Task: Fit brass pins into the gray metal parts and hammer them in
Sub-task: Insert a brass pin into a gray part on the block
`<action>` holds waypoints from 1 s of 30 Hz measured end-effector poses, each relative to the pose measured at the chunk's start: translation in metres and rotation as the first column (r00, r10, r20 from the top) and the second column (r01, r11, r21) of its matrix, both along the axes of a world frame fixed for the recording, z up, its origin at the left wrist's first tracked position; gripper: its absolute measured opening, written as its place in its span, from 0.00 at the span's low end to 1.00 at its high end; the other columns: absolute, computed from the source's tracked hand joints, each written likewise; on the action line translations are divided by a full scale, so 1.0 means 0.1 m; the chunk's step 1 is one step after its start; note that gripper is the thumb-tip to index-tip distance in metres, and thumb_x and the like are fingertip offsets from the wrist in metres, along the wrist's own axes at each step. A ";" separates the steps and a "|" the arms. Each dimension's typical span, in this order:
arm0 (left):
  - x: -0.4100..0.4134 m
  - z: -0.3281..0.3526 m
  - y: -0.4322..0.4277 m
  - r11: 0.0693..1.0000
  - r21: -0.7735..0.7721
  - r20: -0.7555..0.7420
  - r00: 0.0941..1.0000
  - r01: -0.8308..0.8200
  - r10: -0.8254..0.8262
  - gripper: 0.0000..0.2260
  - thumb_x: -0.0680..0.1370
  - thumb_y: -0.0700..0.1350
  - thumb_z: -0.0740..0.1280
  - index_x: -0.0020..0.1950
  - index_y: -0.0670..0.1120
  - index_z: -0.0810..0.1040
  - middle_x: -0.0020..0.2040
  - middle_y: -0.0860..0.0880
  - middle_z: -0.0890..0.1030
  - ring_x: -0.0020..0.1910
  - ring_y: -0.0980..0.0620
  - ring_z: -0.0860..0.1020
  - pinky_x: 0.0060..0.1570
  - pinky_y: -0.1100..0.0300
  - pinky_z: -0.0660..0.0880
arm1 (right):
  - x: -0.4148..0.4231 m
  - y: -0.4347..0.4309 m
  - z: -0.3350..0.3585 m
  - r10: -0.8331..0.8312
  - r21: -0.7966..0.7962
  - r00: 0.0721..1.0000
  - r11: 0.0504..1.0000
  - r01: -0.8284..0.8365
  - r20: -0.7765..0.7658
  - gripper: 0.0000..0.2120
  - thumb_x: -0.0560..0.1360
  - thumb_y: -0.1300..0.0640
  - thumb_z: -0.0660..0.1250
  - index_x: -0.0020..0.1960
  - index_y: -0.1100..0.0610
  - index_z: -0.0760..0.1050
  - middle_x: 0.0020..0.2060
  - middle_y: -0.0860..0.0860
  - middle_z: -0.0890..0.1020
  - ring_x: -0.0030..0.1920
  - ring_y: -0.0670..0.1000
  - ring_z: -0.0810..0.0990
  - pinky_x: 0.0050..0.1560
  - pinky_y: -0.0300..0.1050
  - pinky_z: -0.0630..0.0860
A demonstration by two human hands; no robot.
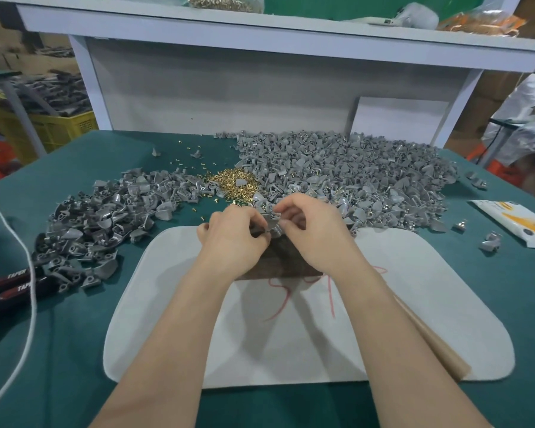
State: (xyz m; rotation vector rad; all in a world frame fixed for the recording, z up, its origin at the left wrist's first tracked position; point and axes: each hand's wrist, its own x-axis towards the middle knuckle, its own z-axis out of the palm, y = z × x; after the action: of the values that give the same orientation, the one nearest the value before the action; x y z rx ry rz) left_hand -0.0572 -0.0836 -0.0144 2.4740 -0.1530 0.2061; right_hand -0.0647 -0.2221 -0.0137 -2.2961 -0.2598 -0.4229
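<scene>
A: Both forearms in over the white mat (414, 304), and the left grip (232, 233) is curled tight, pinching one gray part (272, 222) by its left edge

B: Right grip (315, 230) meets it from the other side. It's narrow, thumb and forefinger nipping the same part's right edge. Is there a pin between those fingertips? Too small to tell

A: The part sits over the far end of the dark block (284, 257), which lies on the mat's far edge

B: Pins (232, 180) in a gold pile just beyond the hands, on the green counter (74, 350), with strays scattered farther back

A: Big heap (352, 168) of gray parts right of the pins, touching them, and a flatter heap (105, 217) on the left

B: Far left, red-and-black handles (10, 285) with a white cord (28, 273) across them. Far right, a white-and-yellow packet (519, 223), loose parts near it
</scene>
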 end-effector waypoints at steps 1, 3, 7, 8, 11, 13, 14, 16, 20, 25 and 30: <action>0.00 0.00 0.00 1.000 0.006 0.000 1.000 -0.002 0.002 0.03 0.75 0.50 0.68 0.45 0.57 0.76 0.48 0.56 0.75 0.60 0.47 0.72 0.54 0.55 0.61 | 0.00 0.00 -0.01 0.010 -0.019 1.000 1.000 -0.010 0.017 0.10 0.73 0.65 0.65 0.49 0.52 0.77 0.37 0.42 0.77 0.41 0.47 0.77 0.48 0.42 0.76; 0.01 0.00 -0.01 1.000 0.016 0.001 1.000 -0.005 0.005 0.02 0.75 0.49 0.68 0.46 0.56 0.77 0.51 0.54 0.79 0.60 0.46 0.73 0.55 0.55 0.62 | 0.00 0.01 -0.02 0.026 -0.090 0.999 0.996 -0.022 0.046 0.11 0.73 0.65 0.64 0.52 0.54 0.77 0.37 0.43 0.76 0.40 0.48 0.76 0.49 0.47 0.76; 0.01 -0.01 -0.03 1.000 0.019 0.004 1.000 -0.008 0.008 0.04 0.75 0.46 0.67 0.44 0.56 0.75 0.48 0.53 0.79 0.58 0.45 0.73 0.52 0.56 0.59 | 0.02 0.05 -0.02 0.028 -0.253 0.995 0.968 -0.003 0.093 0.14 0.71 0.65 0.63 0.53 0.52 0.76 0.38 0.43 0.75 0.43 0.48 0.73 0.47 0.48 0.74; 0.01 -0.01 -0.03 1.000 0.017 0.003 1.000 -0.010 0.010 0.04 0.75 0.46 0.67 0.44 0.55 0.76 0.48 0.53 0.78 0.58 0.45 0.72 0.51 0.56 0.58 | 0.03 0.06 -0.02 0.024 -0.272 0.995 0.962 0.003 0.099 0.14 0.71 0.65 0.63 0.53 0.52 0.76 0.38 0.42 0.74 0.43 0.48 0.72 0.47 0.47 0.74; 0.01 -0.01 -0.03 1.000 0.012 0.007 1.000 -0.015 0.015 0.04 0.75 0.46 0.67 0.44 0.55 0.76 0.47 0.53 0.79 0.58 0.45 0.72 0.51 0.56 0.59 | 0.03 0.07 -0.01 0.017 -0.278 0.994 0.960 0.013 0.105 0.14 0.70 0.66 0.62 0.52 0.52 0.76 0.37 0.42 0.73 0.44 0.49 0.73 0.47 0.48 0.74; 0.01 -0.02 -0.03 1.000 0.007 0.008 1.000 -0.013 0.013 0.04 0.75 0.45 0.66 0.43 0.55 0.75 0.45 0.53 0.78 0.57 0.45 0.73 0.52 0.55 0.60 | 0.03 0.08 -0.02 0.023 -0.259 0.994 0.966 0.006 0.109 0.14 0.70 0.66 0.63 0.52 0.53 0.76 0.37 0.42 0.73 0.44 0.50 0.74 0.47 0.50 0.74; 0.01 -0.02 -0.03 1.000 0.007 0.006 1.000 -0.013 0.013 0.05 0.75 0.45 0.66 0.42 0.55 0.75 0.44 0.53 0.78 0.56 0.45 0.73 0.51 0.56 0.60 | 0.02 0.08 -0.02 0.030 -0.251 0.993 0.968 -0.001 0.112 0.13 0.70 0.66 0.63 0.51 0.53 0.77 0.37 0.42 0.73 0.44 0.50 0.74 0.48 0.51 0.75; 0.01 -0.01 -0.03 1.000 0.010 0.003 1.000 -0.013 0.013 0.05 0.74 0.44 0.65 0.41 0.54 0.75 0.43 0.53 0.78 0.55 0.44 0.73 0.50 0.56 0.62 | 0.03 0.09 -0.02 0.042 -0.248 0.992 0.969 -0.011 0.119 0.12 0.70 0.66 0.63 0.51 0.54 0.77 0.36 0.42 0.72 0.43 0.50 0.74 0.48 0.51 0.75; -0.02 0.01 -0.03 1.000 -0.026 -0.007 1.000 0.002 -0.002 0.03 0.74 0.47 0.67 0.44 0.56 0.77 0.45 0.55 0.80 0.56 0.47 0.75 0.52 0.56 0.64 | 0.03 0.06 -0.04 0.022 -0.140 0.996 0.990 -0.010 0.086 0.10 0.72 0.65 0.65 0.50 0.54 0.76 0.35 0.41 0.73 0.40 0.48 0.74 0.48 0.48 0.75; -0.05 0.06 -0.02 0.985 -0.169 0.088 0.996 0.020 -0.005 0.05 0.75 0.50 0.68 0.50 0.56 0.79 0.52 0.56 0.80 0.59 0.49 0.75 0.63 0.50 0.67 | 0.01 -0.02 0.03 -0.029 0.235 1.000 0.972 0.028 0.000 0.12 0.72 0.65 0.67 0.44 0.48 0.74 0.36 0.44 0.79 0.37 0.43 0.76 0.42 0.35 0.73; -0.09 0.11 -0.05 0.961 -0.227 0.250 0.963 0.157 -0.099 0.04 0.75 0.43 0.69 0.45 0.53 0.78 0.50 0.54 0.79 0.57 0.49 0.75 0.61 0.48 0.69 | 0.01 -0.01 0.08 0.053 0.428 0.996 0.904 -0.019 -0.067 0.11 0.72 0.66 0.69 0.45 0.51 0.74 0.36 0.46 0.80 0.37 0.43 0.77 0.42 0.33 0.72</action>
State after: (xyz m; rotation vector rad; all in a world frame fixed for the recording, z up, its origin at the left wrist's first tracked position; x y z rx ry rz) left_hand -0.0659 -0.0888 -0.0031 2.1785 -0.3668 0.4375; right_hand -0.0640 -0.2230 -0.0053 -1.8673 -0.1520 -0.3326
